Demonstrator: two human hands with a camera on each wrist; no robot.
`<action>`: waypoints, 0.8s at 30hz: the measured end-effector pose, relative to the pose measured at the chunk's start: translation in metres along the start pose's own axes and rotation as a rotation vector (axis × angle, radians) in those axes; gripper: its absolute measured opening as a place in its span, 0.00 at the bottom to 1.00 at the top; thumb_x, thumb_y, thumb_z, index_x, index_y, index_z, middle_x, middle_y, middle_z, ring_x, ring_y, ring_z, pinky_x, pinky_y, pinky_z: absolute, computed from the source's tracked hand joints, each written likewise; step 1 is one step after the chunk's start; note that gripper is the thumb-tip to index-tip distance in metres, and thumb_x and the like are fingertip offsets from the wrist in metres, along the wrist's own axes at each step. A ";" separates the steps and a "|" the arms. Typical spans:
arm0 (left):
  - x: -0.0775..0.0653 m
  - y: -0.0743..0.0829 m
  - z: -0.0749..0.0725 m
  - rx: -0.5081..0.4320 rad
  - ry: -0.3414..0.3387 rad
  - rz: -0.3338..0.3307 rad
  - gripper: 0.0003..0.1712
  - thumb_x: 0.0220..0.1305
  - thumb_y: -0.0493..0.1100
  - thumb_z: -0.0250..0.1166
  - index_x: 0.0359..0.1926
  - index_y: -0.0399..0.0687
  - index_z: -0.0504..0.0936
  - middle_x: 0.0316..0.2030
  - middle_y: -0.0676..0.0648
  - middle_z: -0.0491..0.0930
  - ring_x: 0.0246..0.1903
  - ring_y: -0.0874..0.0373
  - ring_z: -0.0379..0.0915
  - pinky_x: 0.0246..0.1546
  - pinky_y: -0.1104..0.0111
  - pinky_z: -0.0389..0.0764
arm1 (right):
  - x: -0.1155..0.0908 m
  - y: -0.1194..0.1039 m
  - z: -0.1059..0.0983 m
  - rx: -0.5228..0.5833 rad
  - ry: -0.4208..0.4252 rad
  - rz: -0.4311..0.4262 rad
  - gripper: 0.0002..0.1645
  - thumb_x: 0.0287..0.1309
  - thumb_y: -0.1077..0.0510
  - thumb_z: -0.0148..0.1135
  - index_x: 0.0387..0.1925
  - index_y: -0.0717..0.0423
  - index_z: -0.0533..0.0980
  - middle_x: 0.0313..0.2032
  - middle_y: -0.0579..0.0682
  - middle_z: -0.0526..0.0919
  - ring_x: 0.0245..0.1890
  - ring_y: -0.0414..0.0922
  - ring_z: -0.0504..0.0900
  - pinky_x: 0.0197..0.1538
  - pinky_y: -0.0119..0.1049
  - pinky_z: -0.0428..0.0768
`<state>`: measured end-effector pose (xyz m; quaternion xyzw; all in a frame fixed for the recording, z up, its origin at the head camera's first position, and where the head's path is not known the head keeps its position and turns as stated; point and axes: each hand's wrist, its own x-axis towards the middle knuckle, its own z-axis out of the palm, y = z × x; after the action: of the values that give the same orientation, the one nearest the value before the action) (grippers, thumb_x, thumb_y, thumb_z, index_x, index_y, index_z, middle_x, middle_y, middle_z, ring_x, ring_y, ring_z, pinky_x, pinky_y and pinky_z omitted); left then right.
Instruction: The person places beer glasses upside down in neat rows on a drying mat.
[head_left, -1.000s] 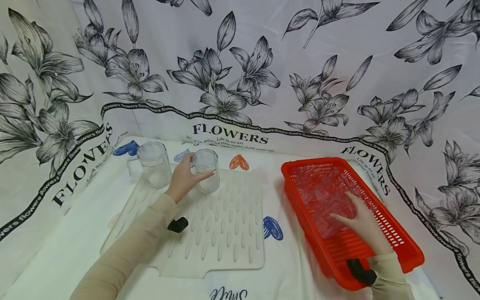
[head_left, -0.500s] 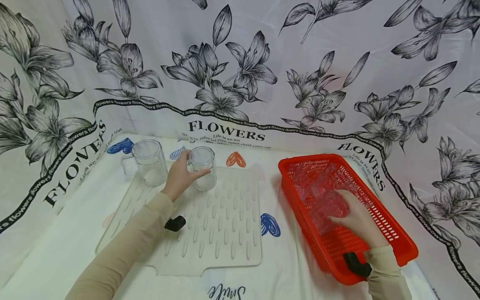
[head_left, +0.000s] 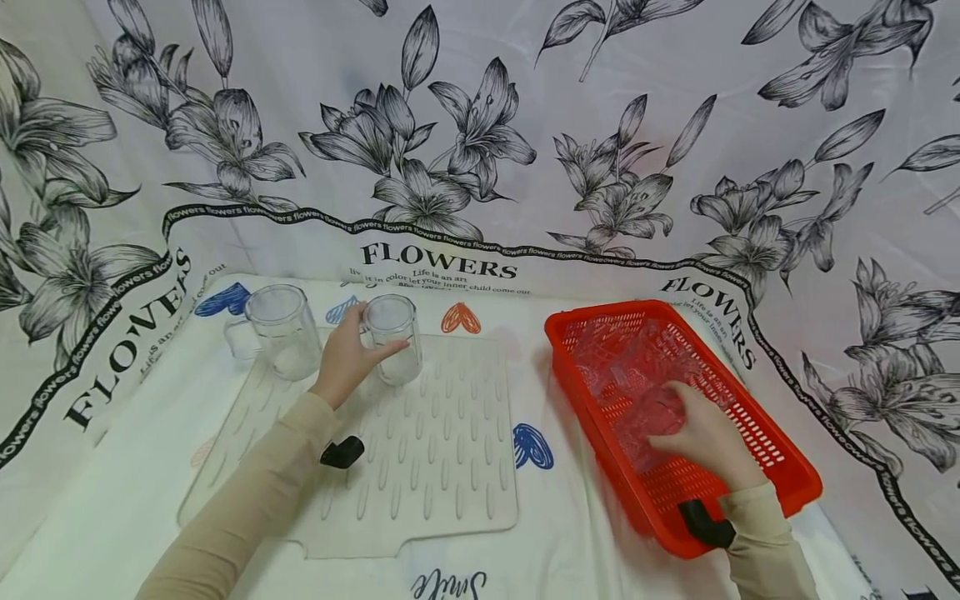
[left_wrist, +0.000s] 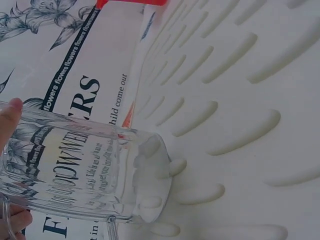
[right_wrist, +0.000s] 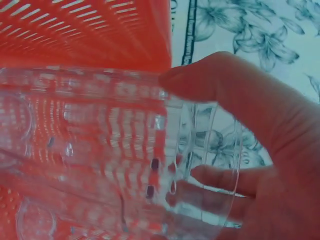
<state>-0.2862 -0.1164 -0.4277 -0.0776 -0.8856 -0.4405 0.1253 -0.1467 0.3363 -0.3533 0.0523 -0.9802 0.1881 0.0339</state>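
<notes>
My left hand (head_left: pixel 347 354) grips a clear glass mug (head_left: pixel 399 354) that stands upright on the pale ridged drying mat (head_left: pixel 450 450). In the left wrist view the mug's base sits on the mat's ridges, fingertips wrap its upper end, and part of its handle shows low down. Over the red basket (head_left: pixel 801 485), my right hand (head_left: pixel 708 442) holds a clear drinking vessel (right_wrist: pixel 100 130) by one end, thumb on one side and fingers on the other. Its far end overlaps other clear pieces (head_left: pixel 600 354) inside the basket.
Another glass mug (head_left: pixel 285 337), handle to the left, stands at the mat's back left corner. A white cloth with printed hearts (head_left: pixel 461 318) lies under everything. Behind hangs a flower-printed curtain (head_left: pixel 480 133).
My right hand has closed round the clear vessel in the basket, its fingers spread wider before. The left hand stays on its mug while the head view shifts slightly.
</notes>
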 end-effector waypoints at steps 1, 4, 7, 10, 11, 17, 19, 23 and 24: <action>0.000 0.000 -0.002 0.009 0.000 0.004 0.57 0.39 0.66 0.68 0.62 0.33 0.57 0.55 0.34 0.65 0.54 0.40 0.61 0.51 0.52 0.66 | 0.000 -0.001 0.001 0.009 0.005 -0.004 0.43 0.33 0.55 0.74 0.52 0.69 0.64 0.42 0.62 0.73 0.36 0.55 0.74 0.36 0.50 0.76; 0.000 0.000 -0.006 0.026 -0.027 0.002 0.58 0.41 0.66 0.67 0.63 0.33 0.54 0.58 0.33 0.61 0.55 0.39 0.59 0.52 0.50 0.64 | -0.005 -0.006 0.001 0.027 0.016 -0.009 0.43 0.33 0.55 0.74 0.51 0.68 0.65 0.42 0.61 0.74 0.38 0.56 0.73 0.38 0.52 0.75; -0.002 0.002 -0.008 0.059 -0.068 0.024 0.59 0.45 0.64 0.65 0.65 0.32 0.49 0.62 0.32 0.54 0.59 0.37 0.52 0.55 0.49 0.58 | -0.013 -0.014 -0.002 0.033 0.026 0.024 0.44 0.34 0.52 0.75 0.52 0.66 0.65 0.44 0.61 0.73 0.41 0.56 0.72 0.39 0.54 0.75; -0.005 0.003 -0.008 0.085 -0.073 0.085 0.60 0.48 0.60 0.66 0.66 0.29 0.43 0.64 0.30 0.47 0.61 0.37 0.44 0.58 0.50 0.52 | -0.024 -0.025 -0.011 0.033 0.058 0.060 0.46 0.34 0.49 0.74 0.53 0.65 0.64 0.46 0.61 0.72 0.43 0.57 0.71 0.39 0.56 0.74; -0.006 0.004 -0.007 0.084 -0.061 0.107 0.60 0.48 0.58 0.67 0.66 0.28 0.42 0.64 0.30 0.45 0.62 0.37 0.43 0.59 0.50 0.51 | -0.027 -0.030 -0.015 0.028 0.081 0.063 0.46 0.34 0.48 0.74 0.54 0.65 0.64 0.47 0.61 0.72 0.43 0.57 0.71 0.39 0.56 0.74; -0.009 0.004 -0.003 0.020 -0.011 0.090 0.61 0.48 0.53 0.69 0.66 0.31 0.37 0.65 0.30 0.40 0.63 0.38 0.35 0.60 0.49 0.46 | -0.038 -0.051 -0.038 0.033 0.264 -0.033 0.46 0.32 0.50 0.76 0.53 0.63 0.66 0.44 0.58 0.73 0.40 0.55 0.71 0.35 0.54 0.73; -0.012 0.005 -0.002 0.006 -0.006 0.052 0.62 0.48 0.54 0.68 0.67 0.34 0.34 0.65 0.32 0.36 0.64 0.40 0.27 0.59 0.45 0.41 | -0.039 -0.055 -0.044 0.042 0.319 -0.072 0.44 0.30 0.54 0.77 0.53 0.63 0.67 0.43 0.57 0.74 0.40 0.53 0.71 0.35 0.48 0.73; -0.024 0.012 0.003 0.010 0.056 0.060 0.63 0.48 0.55 0.68 0.67 0.36 0.33 0.66 0.34 0.33 0.62 0.44 0.14 0.56 0.41 0.34 | -0.042 -0.061 -0.049 0.098 0.391 -0.082 0.43 0.30 0.59 0.77 0.53 0.63 0.68 0.42 0.56 0.75 0.37 0.49 0.73 0.34 0.26 0.73; -0.028 0.016 0.005 0.005 0.073 0.079 0.62 0.47 0.54 0.69 0.68 0.36 0.34 0.66 0.34 0.33 0.62 0.44 0.14 0.56 0.41 0.33 | -0.043 -0.062 -0.050 0.122 0.398 -0.081 0.43 0.30 0.60 0.77 0.53 0.62 0.68 0.42 0.56 0.75 0.37 0.47 0.73 0.34 0.22 0.73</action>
<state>-0.2562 -0.1036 -0.4261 -0.0961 -0.8777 -0.4356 0.1753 -0.0947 0.3011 -0.2880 0.0556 -0.9379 0.2523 0.2314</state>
